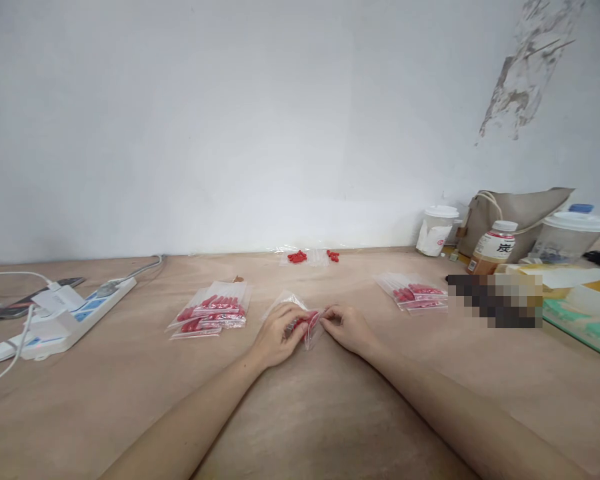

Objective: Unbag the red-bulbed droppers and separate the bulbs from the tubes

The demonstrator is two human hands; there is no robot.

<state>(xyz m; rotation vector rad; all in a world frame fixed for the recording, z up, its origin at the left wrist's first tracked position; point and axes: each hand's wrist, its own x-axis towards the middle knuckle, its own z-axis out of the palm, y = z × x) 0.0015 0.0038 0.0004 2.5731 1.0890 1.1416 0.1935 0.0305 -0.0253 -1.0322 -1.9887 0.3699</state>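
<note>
Between my hands, just above the table, is a clear zip bag (309, 339) with small red pieces inside. My left hand (281, 333) is closed on the bag's left side, fingers over the red pieces. At the bag's right edge my right hand (347, 328) pinches the plastic between thumb and fingertips. Another clear bag (285, 299) shows partly behind my left hand. To the left lies a pile of filled zip bags (215, 308) with red pieces in rows. A second pile of filled bags (414, 293) lies to the right.
Loose red pieces (297, 257) lie near the wall, with a few more red pieces (333, 256) beside them. A power strip (87, 313) with cables stands left. At right are a white-lidded cup (437, 232), a bottle (493, 248), a grey bag (517, 217) and a green mat (580, 328).
</note>
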